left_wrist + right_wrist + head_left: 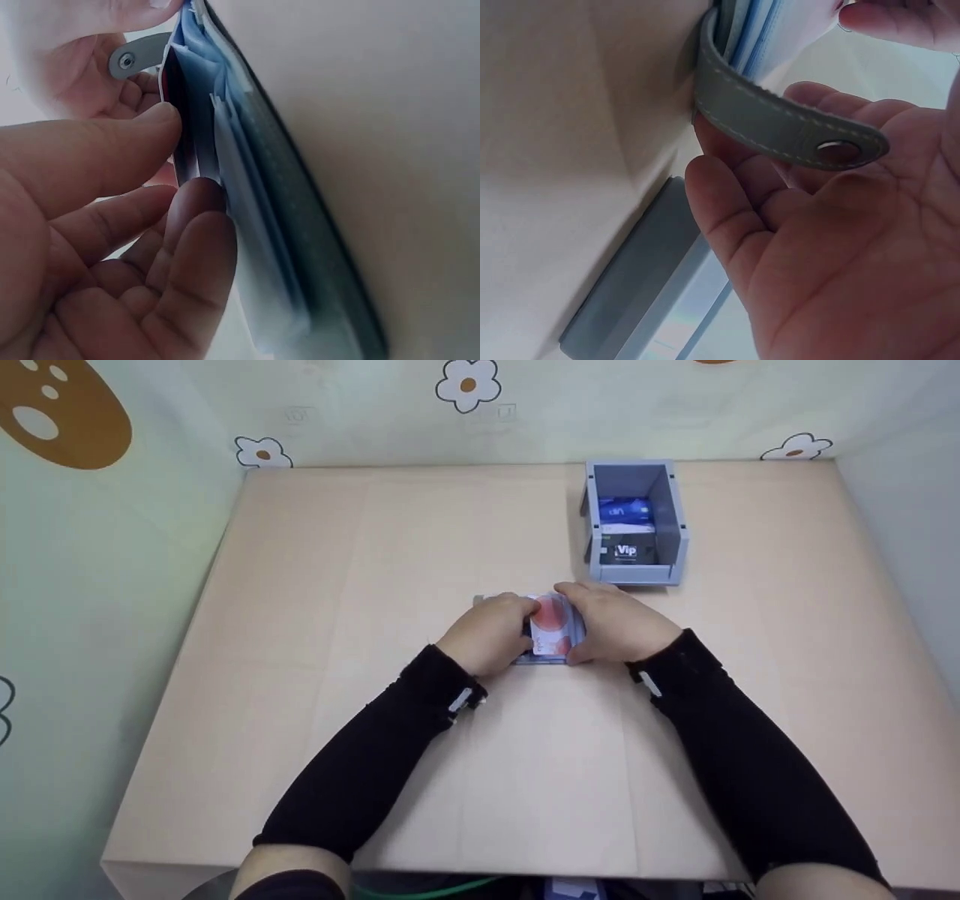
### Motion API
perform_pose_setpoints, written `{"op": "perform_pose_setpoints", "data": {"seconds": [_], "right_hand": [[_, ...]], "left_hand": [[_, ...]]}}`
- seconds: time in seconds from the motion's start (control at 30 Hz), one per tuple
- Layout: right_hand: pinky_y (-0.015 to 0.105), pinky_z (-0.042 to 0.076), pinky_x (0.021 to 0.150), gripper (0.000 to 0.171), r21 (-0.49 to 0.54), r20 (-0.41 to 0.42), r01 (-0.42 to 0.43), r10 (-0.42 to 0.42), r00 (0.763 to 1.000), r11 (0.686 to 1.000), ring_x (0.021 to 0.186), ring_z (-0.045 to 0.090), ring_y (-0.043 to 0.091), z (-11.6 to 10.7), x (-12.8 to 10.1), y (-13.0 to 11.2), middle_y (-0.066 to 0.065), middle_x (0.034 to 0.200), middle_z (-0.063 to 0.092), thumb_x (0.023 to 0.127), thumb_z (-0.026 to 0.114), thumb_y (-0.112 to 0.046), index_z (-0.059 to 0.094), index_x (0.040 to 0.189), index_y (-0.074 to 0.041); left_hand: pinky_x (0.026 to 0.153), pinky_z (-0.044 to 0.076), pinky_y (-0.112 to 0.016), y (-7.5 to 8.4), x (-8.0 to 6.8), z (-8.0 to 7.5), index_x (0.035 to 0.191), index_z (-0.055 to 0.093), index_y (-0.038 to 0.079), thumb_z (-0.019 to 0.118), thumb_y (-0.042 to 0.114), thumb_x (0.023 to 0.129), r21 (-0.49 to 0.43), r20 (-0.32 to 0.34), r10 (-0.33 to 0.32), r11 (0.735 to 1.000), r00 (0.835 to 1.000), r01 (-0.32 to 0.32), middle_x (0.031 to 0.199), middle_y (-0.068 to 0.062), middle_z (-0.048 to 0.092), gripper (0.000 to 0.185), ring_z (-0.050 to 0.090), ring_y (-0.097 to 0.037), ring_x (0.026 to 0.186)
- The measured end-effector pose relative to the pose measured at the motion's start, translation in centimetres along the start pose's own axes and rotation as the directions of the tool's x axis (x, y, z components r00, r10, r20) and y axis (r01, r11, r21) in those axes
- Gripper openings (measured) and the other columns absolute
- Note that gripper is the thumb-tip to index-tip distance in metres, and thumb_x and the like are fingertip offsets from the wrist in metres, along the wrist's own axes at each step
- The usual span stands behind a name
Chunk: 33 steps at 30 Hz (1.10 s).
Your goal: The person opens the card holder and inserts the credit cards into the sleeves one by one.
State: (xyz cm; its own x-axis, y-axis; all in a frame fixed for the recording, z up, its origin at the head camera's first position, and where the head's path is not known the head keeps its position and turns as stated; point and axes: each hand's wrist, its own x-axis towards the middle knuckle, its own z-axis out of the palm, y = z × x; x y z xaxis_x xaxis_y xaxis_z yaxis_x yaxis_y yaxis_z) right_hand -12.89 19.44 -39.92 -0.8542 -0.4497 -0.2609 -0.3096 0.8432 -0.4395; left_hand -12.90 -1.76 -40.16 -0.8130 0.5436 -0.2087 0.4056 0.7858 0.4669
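Observation:
A white bank card with red circles lies at the top of an open card wallet. This wallet has a grey cover and several clear bluish sleeves. With thumb and fingers, my left hand pinches the card's left edge; in the left wrist view the thumb presses its outer face and the fingertips reach in beside the sleeves. From the opposite side my right hand holds the wallet, thumb and fingers spread along its edges. The wallet's grey snap strap sticks out over that palm in the right wrist view.
Behind the right hand stands a grey open-front bin. Inside it lie a blue card and a black card marked "Vip". The light wooden table meets flower-patterned walls at the back and left.

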Motion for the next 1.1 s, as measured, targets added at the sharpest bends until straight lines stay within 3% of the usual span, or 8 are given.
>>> {"op": "perform_pose_setpoints", "data": {"seconds": [0.4, 0.6, 0.77, 0.9, 1.1], "right_hand": [[0.055, 0.029, 0.127, 0.099, -0.003, -0.008, 0.024, -0.024, 1.0, 1.0, 0.15, 0.04, 0.042, -0.06, -0.03, 0.19, 0.024, 0.159, 0.047, 0.078, 0.092, -0.018, 0.039, 0.159, 0.002], [0.052, 0.034, 0.125, 0.103, -0.008, -0.032, 0.021, -0.022, 0.999, 1.0, 0.144, 0.046, 0.04, 0.08, 0.2, 0.32, 0.023, 0.153, 0.05, 0.074, 0.094, -0.023, 0.04, 0.157, 0.004], [0.049, 0.038, 0.122, 0.105, 0.007, -0.036, 0.001, 0.0, 0.999, 1.0, 0.134, 0.05, 0.036, 0.24, 0.43, 0.3, 0.019, 0.143, 0.053, 0.072, 0.096, -0.028, 0.043, 0.156, 0.004], [0.048, 0.042, 0.117, 0.099, 0.0, -0.049, 0.016, -0.016, 0.999, 1.0, 0.125, 0.054, 0.035, 0.35, 0.46, 0.31, 0.017, 0.133, 0.055, 0.07, 0.097, -0.028, 0.05, 0.151, 0.003], [0.05, 0.043, 0.114, 0.088, -0.005, -0.062, 0.028, -0.029, 0.998, 1.0, 0.12, 0.055, 0.035, 0.29, 0.24, 0.28, 0.016, 0.129, 0.056, 0.071, 0.096, -0.026, 0.054, 0.144, 0.0]], "left_hand": [[0.113, 0.05, -0.041, 0.6, 0.17, 0.14, 0.149, 0.057, 0.007, 0.069, 0.016, 0.1, 0.028, 0.024, -0.005, 1.0, 1.0, 0.004, 0.14, -0.013, 0.064, 0.051, 0.062, -0.024, 0.129], [0.111, 0.051, -0.041, 0.57, 0.19, 0.37, 0.148, 0.058, 0.007, 0.067, 0.011, 0.1, 0.014, -0.001, 0.0, 1.0, 1.0, 0.0, 0.139, -0.014, 0.066, 0.05, 0.064, -0.025, 0.127], [0.116, 0.048, -0.041, 0.58, 0.24, 0.5, 0.151, 0.056, 0.006, 0.067, 0.011, 0.1, -0.002, 0.001, 0.001, 1.0, 1.0, -0.001, 0.144, -0.015, 0.063, 0.052, 0.061, -0.027, 0.134], [0.119, 0.045, -0.041, 0.59, 0.24, 0.5, 0.151, 0.054, 0.005, 0.069, 0.013, 0.1, -0.005, 0.009, -0.002, 1.0, 1.0, 0.002, 0.147, -0.014, 0.061, 0.054, 0.058, -0.028, 0.138], [0.114, 0.049, -0.041, 0.52, 0.29, 0.58, 0.151, 0.055, 0.006, 0.069, 0.012, 0.099, -0.004, 0.005, 0.004, 1.0, 1.0, -0.004, 0.142, -0.014, 0.063, 0.054, 0.061, -0.026, 0.132]]}}
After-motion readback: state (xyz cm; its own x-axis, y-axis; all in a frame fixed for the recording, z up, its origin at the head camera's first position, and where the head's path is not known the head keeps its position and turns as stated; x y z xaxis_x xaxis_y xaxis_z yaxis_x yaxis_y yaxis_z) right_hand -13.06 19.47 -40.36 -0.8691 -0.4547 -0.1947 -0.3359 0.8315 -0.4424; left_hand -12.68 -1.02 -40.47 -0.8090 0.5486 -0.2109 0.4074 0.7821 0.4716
